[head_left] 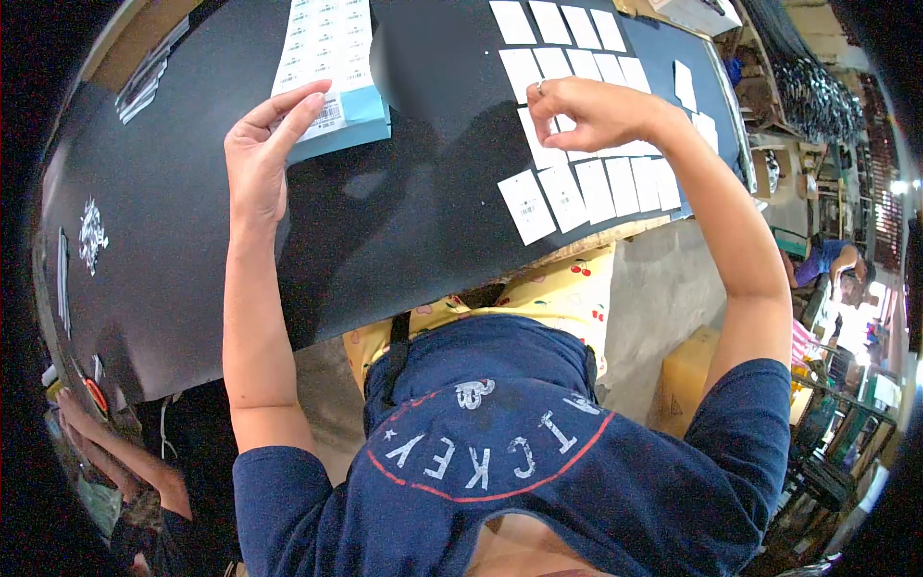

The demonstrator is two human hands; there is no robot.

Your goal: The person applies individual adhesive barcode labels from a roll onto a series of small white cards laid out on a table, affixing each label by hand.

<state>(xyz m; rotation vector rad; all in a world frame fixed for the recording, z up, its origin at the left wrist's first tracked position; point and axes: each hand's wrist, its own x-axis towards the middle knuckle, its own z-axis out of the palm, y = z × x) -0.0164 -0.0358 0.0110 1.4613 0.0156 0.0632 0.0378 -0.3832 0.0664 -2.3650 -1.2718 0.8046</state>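
Your left hand (261,149) lies on the near corner of the label sheet (325,48). Its fingers are stretched out and loosely spread, and the index tip presses on a barcode label (329,113) at the sheet's lower edge. It holds the sheet down and grips nothing. The sheet is the top one of a thin stack with a light blue backing (363,113), and this stack rests flat on the black bench (385,231), towards its far side.

Your right hand (588,111) is well apart from the left, over the rows of white tags (594,188). Its fingers are curled in tight with a ring on one of them, and the fingertips (550,104) are bunched down onto a tag in the middle rows. The pictures do not show whether that tag is pinched or only pressed. The tags lie side by side in neat rows on the bench, each with a small dark print. The nearest row runs along the bench edge just above your lap.

Below the bench on your right stands a yellowish cardboard box (685,377). Its inside is turned away, so its contents cannot be seen. Shelving (812,91) behind the far right corner of the bench holds rows of dark items too small to name. Another person's hand (91,428) shows at the lower left beside the bench end, and a second worker in a blue top (825,260) sits far off to the right.
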